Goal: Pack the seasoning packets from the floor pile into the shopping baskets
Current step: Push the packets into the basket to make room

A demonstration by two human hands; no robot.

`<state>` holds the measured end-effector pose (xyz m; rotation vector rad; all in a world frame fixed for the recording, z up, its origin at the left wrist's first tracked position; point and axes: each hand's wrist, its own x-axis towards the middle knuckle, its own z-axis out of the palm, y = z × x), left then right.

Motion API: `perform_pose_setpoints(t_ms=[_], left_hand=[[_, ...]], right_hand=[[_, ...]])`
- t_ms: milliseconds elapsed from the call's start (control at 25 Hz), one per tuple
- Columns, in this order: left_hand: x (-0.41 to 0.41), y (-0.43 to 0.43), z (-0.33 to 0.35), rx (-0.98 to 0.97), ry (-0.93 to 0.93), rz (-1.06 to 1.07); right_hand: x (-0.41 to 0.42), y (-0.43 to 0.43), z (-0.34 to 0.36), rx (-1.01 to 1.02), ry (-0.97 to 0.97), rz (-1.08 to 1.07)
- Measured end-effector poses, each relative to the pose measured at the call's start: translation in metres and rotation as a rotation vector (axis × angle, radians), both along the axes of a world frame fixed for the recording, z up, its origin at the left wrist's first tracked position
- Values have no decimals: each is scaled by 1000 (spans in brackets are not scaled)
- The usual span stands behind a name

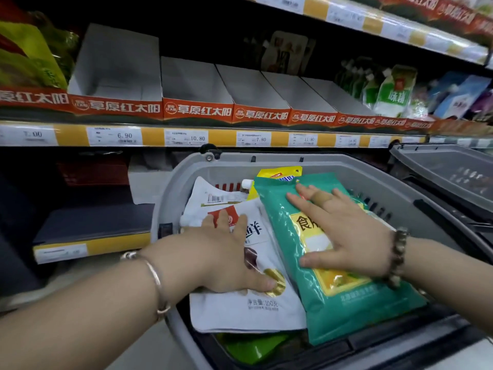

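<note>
Both hands flat, gripping nothing: the left hand point(229, 252) presses spread fingers on the white pouch point(248, 311), and the right hand point(346, 236) lies palm-down on the teal packet point(346, 316) just beside it. Both packets sit in the grey basket point(181, 182), the teal one overlapping the white pouch's right edge, its near corner riding over the near rim. The step looks like flattening the load. Packing seems well along, with a yellow packet point(280, 173) past the right fingertips and a green packet point(248, 345) under the white pouch. The floor pile is out of view. The next move probably calls for nudging the teal packet forward off the rim, then lifting both palms. Little slack around the hands — a second basket point(440, 166) beyond the right wrist shows its slotted bottom.
</note>
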<state>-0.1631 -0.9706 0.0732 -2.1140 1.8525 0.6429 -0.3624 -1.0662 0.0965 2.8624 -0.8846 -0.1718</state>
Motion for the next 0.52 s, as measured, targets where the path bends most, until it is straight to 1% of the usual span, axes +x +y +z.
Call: perform_pose_setpoints(t_ms=[160, 400, 480, 520], left_hand=[[-7, 10, -6, -18, -47, -52], [-14, 11, -5, -64, -76, -44], [-12, 13, -1, -167, -92, -56], [-9, 16, 2, -261, -106, -71]], right_hand=[[-5, 16, -13, -12, 53, -10], [0, 18, -15, -42, 17, -12], [-1, 18, -12, -37, 35, -14], [0, 19, -9, -30, 52, -22]])
